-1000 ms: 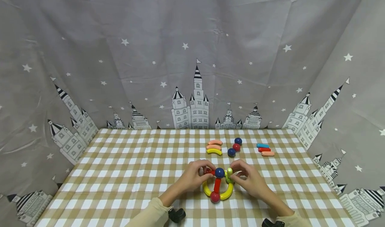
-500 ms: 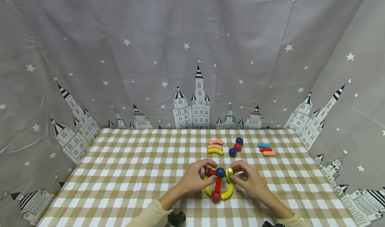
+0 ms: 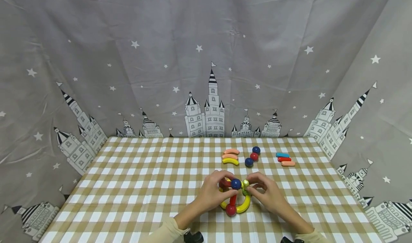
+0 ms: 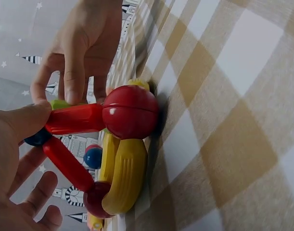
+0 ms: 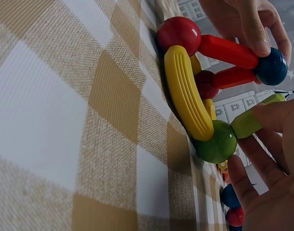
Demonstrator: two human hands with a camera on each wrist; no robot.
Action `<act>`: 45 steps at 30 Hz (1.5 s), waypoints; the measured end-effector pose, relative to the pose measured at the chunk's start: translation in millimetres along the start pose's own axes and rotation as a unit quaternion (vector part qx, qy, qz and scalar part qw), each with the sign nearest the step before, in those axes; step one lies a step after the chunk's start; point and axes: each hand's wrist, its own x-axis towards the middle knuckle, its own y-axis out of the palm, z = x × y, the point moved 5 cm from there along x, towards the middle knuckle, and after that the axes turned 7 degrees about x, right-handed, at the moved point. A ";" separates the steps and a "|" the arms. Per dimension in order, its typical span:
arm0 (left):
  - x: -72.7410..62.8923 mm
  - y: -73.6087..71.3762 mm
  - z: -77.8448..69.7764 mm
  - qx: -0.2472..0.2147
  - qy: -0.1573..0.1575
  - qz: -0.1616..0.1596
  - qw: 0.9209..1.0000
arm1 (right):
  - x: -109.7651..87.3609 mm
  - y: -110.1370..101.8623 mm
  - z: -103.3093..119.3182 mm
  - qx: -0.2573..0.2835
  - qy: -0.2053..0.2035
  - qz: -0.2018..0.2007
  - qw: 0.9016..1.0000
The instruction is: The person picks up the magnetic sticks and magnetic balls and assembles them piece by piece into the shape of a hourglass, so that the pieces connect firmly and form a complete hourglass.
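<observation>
A ring of yellow curved magnetic rods (image 5: 185,94) and balls lies on the cloth before me. From its near red ball (image 3: 230,210) and another dark red ball (image 5: 207,84), two red rods (image 5: 228,51) slope up to meet at a blue ball (image 3: 236,184). My left hand (image 3: 214,191) pinches this blue ball with its thumb and finger. On the ring's right side, a lime green rod (image 5: 255,120) rises from a green ball (image 5: 216,142). My right hand (image 3: 268,193) pinches that rod between thumb and fingers; its upper end is bare and leans near the blue ball.
Behind the ring lie two salmon curved rods (image 3: 230,157) with a yellow curved one (image 3: 230,161). Beside them sits a row of blue and red balls (image 3: 254,157). Farther right are blue, red and salmon straight rods (image 3: 284,159). A checked cloth (image 3: 145,185) covers the table.
My left hand has shifted slightly right, its thumb sliding from beside the red rods onto the blue ball. My right hand stays in place on the lime green rod.
</observation>
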 end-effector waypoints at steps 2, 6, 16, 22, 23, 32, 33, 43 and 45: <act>0.8 -1.7 1.5 -0.002 -0.011 0.010 1.000 | -0.3 0.6 -0.1 -0.001 -0.001 -0.003 1.000; 3.5 -5.7 9.4 -0.017 -0.040 0.035 0.998 | 0.8 2.4 0.8 -0.009 0.012 -0.005 1.000; 5.9 -10.3 16.5 -0.028 -0.058 0.058 0.996 | 7.4 11.3 8.3 -0.059 -0.015 0.012 0.998; 6.6 -8.2 16.2 -0.024 -0.053 0.060 0.996 | 9.8 13.0 7.4 -0.069 -0.003 0.020 0.997; 6.8 -8.0 16.2 -0.024 -0.055 0.061 0.996 | 10.0 13.1 6.4 -0.071 -0.002 0.021 0.997; 9.8 -6.3 19.2 -0.033 -0.076 0.064 0.995 | 9.3 13.1 4.0 -0.087 0.005 0.008 0.996; 10.0 -5.9 19.7 -0.033 -0.074 0.063 0.995 | 9.4 13.0 4.0 -0.089 0.006 0.006 0.996; 9.6 -5.1 21.2 -0.034 -0.075 0.058 0.995 | 9.3 13.3 2.9 -0.091 0.006 0.002 0.996; 9.1 -5.3 20.8 -0.034 -0.078 0.057 0.995 | 9.1 13.0 3.0 -0.090 -0.001 0.005 0.996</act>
